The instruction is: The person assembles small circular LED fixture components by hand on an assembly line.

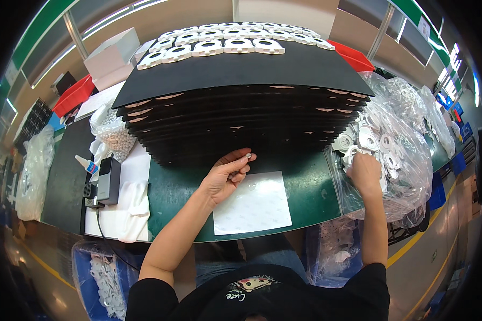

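Note:
My left hand (227,175) is raised over the green table, pinching a small round pale piece (248,155) between thumb and forefinger. Below it lies a white paper sheet (254,206). My right hand (365,174) reaches into a heap of white ring-shaped plastic parts (368,138) in an open clear plastic bag (412,179). Its fingers are curled down among the parts, and what they grip is partly hidden. Ahead stands a tall stack of black boards (241,115), with rows of similar white ring parts (239,45) on its top.
To the left are a bag of small round beads (118,140), a glue bottle (87,165), a dark box-shaped device (108,181) and white gloves (133,208). Red bins (74,96) flank the stack. A blue lined bin (104,283) stands below the table's edge.

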`<action>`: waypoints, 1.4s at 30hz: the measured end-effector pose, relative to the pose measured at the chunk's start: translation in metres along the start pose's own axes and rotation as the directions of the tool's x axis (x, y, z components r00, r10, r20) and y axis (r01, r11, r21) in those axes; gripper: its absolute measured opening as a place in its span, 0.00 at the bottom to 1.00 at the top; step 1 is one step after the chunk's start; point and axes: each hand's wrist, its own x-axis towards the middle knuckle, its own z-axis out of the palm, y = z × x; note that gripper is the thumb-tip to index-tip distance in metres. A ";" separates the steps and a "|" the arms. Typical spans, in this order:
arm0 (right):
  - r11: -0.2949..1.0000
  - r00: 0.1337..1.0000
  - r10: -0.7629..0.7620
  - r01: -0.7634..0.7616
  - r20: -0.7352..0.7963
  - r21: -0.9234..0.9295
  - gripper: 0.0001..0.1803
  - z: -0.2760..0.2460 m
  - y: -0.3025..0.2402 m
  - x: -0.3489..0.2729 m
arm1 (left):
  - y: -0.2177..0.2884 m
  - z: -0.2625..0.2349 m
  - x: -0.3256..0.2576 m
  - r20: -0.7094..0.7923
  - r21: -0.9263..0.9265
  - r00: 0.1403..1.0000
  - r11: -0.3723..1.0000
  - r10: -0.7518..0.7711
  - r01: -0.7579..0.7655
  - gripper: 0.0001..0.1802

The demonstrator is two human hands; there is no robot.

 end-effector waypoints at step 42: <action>-0.426 0.999 0.028 -0.006 0.020 0.905 0.08 0.011 -0.170 -0.009 | 0.001 0.000 -0.001 -0.031 0.157 0.999 0.987 0.036 -0.031 0.11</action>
